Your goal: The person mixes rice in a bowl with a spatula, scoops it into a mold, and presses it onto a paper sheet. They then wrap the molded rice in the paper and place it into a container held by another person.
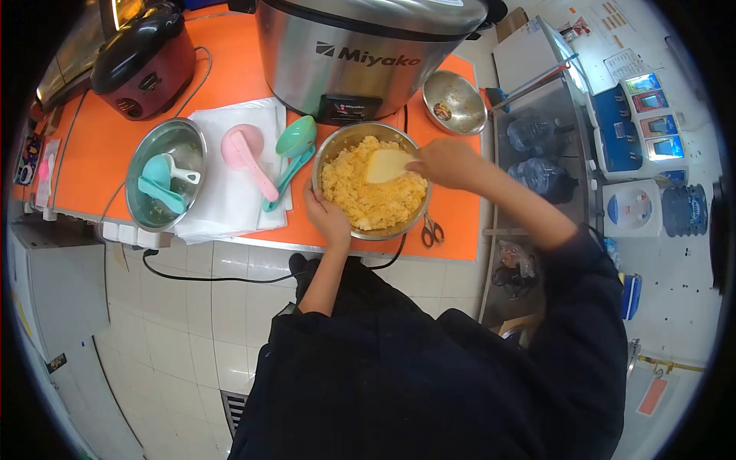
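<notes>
A metal bowl full of yellow rice stands near the front edge of the orange table. My left hand grips the bowl's left rim. In my right hand is a pale yellow scraper, held at its right end, with its flat blade against the top of the rice. The far edge of the blade is partly sunk in the grains. Just right of the bowl lies a pair of scissors with dark handles.
Behind the bowl stands a large Miyako rice cooker. White paper sheets carry a pink ladle and green ladle. A steel bowl with scoops sits left; a smaller steel bowl stands right. A black cable hangs below the table edge.
</notes>
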A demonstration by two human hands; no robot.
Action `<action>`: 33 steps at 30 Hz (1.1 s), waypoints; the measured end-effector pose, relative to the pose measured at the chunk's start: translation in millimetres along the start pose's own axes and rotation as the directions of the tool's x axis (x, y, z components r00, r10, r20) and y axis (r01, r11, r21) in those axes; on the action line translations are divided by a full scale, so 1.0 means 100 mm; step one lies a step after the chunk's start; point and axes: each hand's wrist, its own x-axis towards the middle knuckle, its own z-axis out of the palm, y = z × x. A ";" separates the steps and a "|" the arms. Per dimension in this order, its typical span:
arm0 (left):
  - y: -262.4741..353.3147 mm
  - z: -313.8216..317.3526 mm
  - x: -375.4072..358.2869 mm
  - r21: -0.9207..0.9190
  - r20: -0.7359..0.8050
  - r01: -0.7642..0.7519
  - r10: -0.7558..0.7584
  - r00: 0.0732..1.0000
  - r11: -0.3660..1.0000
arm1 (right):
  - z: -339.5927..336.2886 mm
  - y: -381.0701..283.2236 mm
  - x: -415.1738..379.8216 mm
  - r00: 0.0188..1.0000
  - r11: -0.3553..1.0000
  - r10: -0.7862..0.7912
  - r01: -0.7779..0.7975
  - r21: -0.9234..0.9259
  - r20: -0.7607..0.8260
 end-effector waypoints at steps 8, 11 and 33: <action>-0.02 0.00 0.00 -0.043 -0.005 -0.001 0.001 1.000 0.999 | -0.11 0.11 -0.46 0.996 0.968 0.093 -0.093 -0.233 -0.008; -0.05 0.02 0.00 -0.080 -0.008 0.016 -0.017 1.000 0.997 | 0.19 0.11 -0.39 0.987 0.943 0.156 -0.156 -0.294 -0.021; -0.12 0.06 -0.09 -0.205 -0.053 0.059 -0.071 0.996 0.977 | 1.06 -1.40 0.15 0.908 0.824 0.229 -0.373 -0.426 -0.352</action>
